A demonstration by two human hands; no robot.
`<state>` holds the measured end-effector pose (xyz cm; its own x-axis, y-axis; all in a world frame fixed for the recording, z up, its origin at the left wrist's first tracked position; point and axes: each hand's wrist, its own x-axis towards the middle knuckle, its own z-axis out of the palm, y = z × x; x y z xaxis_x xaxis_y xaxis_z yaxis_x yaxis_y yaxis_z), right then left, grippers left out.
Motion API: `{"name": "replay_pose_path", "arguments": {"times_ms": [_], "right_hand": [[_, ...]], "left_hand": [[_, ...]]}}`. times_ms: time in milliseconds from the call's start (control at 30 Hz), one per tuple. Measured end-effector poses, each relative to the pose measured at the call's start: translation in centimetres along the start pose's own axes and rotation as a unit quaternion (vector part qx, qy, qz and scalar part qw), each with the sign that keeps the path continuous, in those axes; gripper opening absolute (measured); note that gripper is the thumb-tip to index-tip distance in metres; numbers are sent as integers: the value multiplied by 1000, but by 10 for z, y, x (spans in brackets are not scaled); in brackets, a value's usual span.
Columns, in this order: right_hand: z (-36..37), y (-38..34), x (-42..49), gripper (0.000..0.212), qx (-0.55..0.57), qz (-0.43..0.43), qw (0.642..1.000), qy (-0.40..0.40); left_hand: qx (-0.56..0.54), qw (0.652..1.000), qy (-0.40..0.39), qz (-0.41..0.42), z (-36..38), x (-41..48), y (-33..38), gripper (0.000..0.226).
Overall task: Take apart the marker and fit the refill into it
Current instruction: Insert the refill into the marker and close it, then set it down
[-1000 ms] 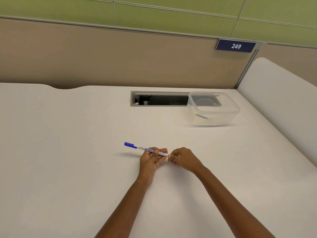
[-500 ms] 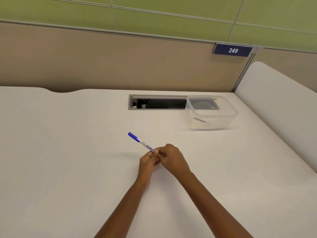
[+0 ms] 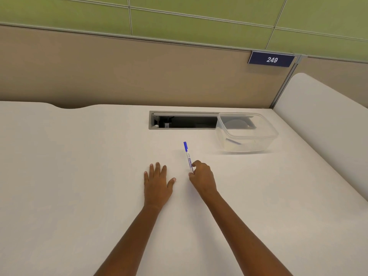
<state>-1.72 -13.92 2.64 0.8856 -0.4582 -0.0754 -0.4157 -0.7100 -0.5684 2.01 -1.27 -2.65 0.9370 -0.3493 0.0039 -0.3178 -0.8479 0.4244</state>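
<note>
Marker [image 3: 188,157] pinched at its rear end by right hand [image 3: 202,177] (blue cap pointing away), left hand [image 3: 157,183] spread flat on bench [image 3: 79,176]

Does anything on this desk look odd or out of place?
Only slightly: the clear plastic container sits partly over the open cable slot in the desk. Nothing looks spilled or broken.

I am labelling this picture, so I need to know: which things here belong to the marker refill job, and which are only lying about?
Belong to the job:
- white marker with blue cap, held at its lower end by the right hand
- left hand, flat on the white desk, holding nothing

Only lying about:
- clear plastic container, with something thin and dark inside, too unclear to name
- blue sign reading 249
- cable slot
</note>
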Motion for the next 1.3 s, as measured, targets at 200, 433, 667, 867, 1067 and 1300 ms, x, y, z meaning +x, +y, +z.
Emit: {"name": "replay_pose_path", "arguments": {"times_ms": [200,433,667,867,1067,1300], "right_hand": [[6,3,6,27,-31,15,999,-1],[13,5,8,25,-32,31,999,-6],[16,7,8,26,-19,33,999,-3],[17,12,7,28,7,34,999,0],[12,22,9,30,49,48,998,9],[-6,43,17,33,-33,4,999,42]], "left_hand": [[61,998,-19,-4,1,4,-8,78],[91,996,2,8,1,5,-7,55],[91,996,10,11,1,5,-5,55],[95,995,-11,7,2,4,-7,70],[97,995,13,6,5,5,-9,53],[70,997,28,18,4,9,-7,58]]}}
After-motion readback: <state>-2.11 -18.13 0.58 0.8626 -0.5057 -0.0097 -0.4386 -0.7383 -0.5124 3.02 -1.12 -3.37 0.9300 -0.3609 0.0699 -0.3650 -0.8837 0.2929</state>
